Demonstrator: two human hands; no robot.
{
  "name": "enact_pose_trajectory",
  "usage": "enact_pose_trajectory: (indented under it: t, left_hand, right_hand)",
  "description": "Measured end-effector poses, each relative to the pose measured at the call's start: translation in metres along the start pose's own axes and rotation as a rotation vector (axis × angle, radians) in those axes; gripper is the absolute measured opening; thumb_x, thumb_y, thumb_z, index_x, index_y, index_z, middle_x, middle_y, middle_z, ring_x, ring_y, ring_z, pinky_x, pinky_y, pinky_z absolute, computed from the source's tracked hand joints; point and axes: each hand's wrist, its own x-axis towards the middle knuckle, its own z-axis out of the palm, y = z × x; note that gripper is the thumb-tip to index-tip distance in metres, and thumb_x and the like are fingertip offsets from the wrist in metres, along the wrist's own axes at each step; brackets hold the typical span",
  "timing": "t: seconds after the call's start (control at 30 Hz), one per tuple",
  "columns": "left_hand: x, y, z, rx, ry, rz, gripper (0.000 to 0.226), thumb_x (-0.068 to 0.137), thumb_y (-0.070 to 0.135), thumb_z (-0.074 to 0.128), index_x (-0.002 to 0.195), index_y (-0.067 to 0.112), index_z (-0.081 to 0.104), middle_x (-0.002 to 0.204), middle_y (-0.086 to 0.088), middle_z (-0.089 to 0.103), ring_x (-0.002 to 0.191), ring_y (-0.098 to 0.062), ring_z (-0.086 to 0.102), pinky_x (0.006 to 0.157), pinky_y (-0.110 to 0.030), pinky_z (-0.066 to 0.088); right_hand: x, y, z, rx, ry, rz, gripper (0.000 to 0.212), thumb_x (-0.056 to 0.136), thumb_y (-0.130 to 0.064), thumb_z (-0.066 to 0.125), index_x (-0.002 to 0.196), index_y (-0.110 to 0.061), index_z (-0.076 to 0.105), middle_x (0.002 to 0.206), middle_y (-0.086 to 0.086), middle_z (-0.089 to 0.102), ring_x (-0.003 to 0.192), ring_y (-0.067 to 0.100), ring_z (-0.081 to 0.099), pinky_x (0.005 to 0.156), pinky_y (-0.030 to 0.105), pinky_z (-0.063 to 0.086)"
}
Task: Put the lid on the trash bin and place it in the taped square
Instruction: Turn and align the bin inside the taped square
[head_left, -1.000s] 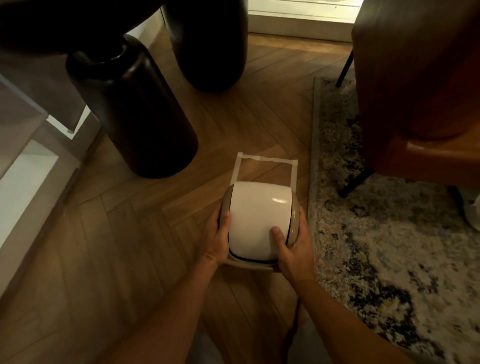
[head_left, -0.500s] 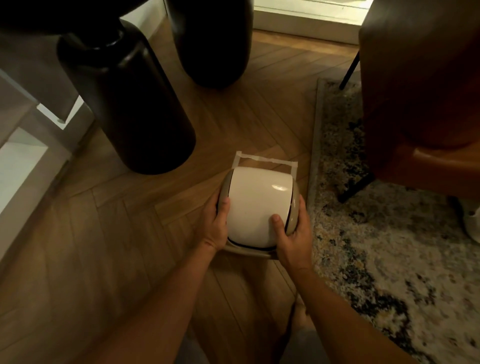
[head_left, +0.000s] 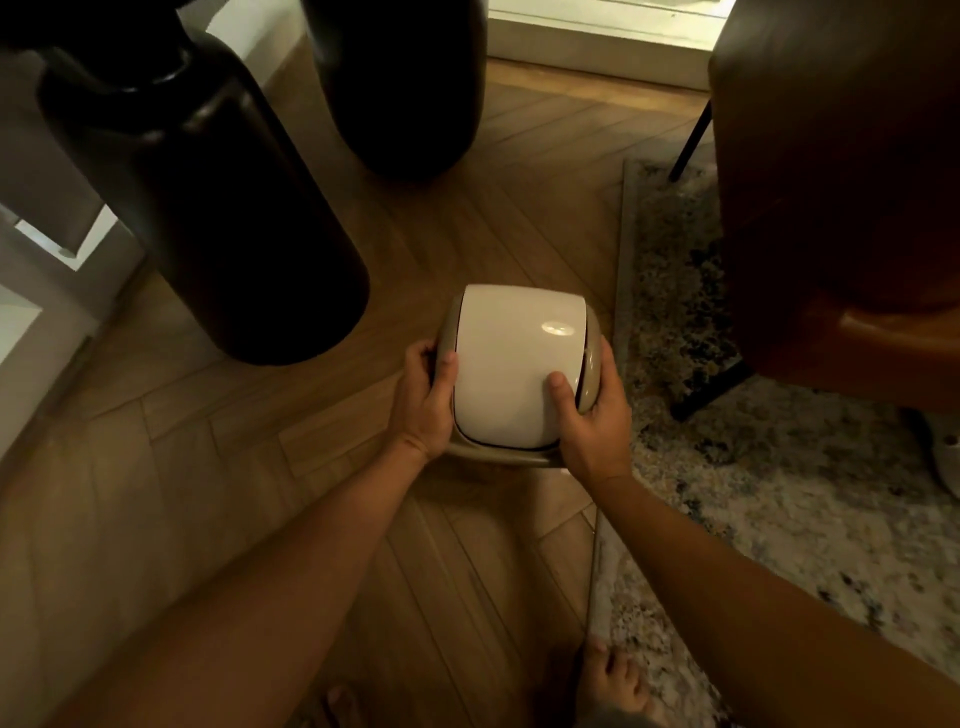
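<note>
A small trash bin (head_left: 498, 458) with a beige rim stands on the wooden floor, seen from above. Its white swing lid (head_left: 514, 364) sits on top of it. My left hand (head_left: 427, 400) grips the bin's left side, thumb on the lid. My right hand (head_left: 592, 410) holds the right side, thumb pressed on the lid. The bin hides the taped square from view.
Two big dark vases stand behind: one at left (head_left: 208, 208), one at the back (head_left: 400, 83). A brown leather chair (head_left: 841, 182) with black legs and a patterned rug (head_left: 779, 467) lie to the right. My bare feet (head_left: 613, 680) are at the bottom edge.
Both hands have carried the bin forward over the taped square. The white tape, visible behind the bin before, is now covered by it.
</note>
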Motion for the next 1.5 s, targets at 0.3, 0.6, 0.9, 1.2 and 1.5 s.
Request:
enact_pose_trajectory:
  t: [0.3,0.6,0.9,1.2,1.5]
  left_hand:
    - [0.052,0.003,0.015,0.075,-0.012,0.06,0.04,0.096,0.048,0.039,0.114,0.013,0.042,0.094,0.012,0.052,0.075,0.021,0.053,0.063,-0.004,0.04]
    - [0.098,0.004,0.026,0.124,0.045,0.083,0.037,0.097,0.052,0.04,0.11,0.017,0.046,0.091,0.015,0.055,0.078,0.004,0.052,0.061,-0.009,0.037]
    - [0.137,0.007,0.032,0.141,0.053,0.077,0.031,0.105,0.042,0.044,0.114,0.013,0.052,0.093,0.017,0.057,0.081,0.006,0.054,0.063,-0.004,0.04]
    - [0.139,0.0,0.024,0.277,0.036,0.127,0.05,0.097,0.063,0.04,0.104,0.016,0.055,0.088,0.013,0.06,0.08,-0.008,0.058,0.072,-0.031,0.046]
    - [0.126,0.002,0.015,0.445,0.008,0.208,0.047,0.101,0.06,0.032,0.107,0.016,0.049,0.089,0.0,0.061,0.083,-0.027,0.062,0.07,-0.043,0.051]
  right_hand:
    - [0.052,0.008,0.0,-0.064,-0.09,-0.1,0.089,0.088,-0.072,0.057,0.16,-0.025,0.032,0.147,-0.002,0.056,0.134,0.015,0.055,0.108,0.046,0.051]
    - [0.1,0.014,0.011,-0.14,-0.089,-0.158,0.084,0.09,-0.072,0.054,0.159,-0.029,0.033,0.144,-0.005,0.06,0.13,0.015,0.059,0.106,0.046,0.052]
    - [0.135,0.02,0.022,-0.144,-0.074,-0.185,0.081,0.091,-0.068,0.059,0.158,-0.029,0.037,0.141,-0.008,0.062,0.128,0.01,0.06,0.105,0.042,0.053]
    - [0.137,0.018,0.021,-0.106,-0.098,-0.132,0.084,0.089,-0.066,0.064,0.16,-0.035,0.032,0.139,-0.011,0.065,0.127,0.008,0.061,0.106,0.04,0.054]
    - [0.128,0.017,0.017,-0.098,-0.127,-0.156,0.092,0.084,-0.066,0.071,0.16,-0.03,0.032,0.141,-0.01,0.063,0.129,0.008,0.06,0.107,0.038,0.053]
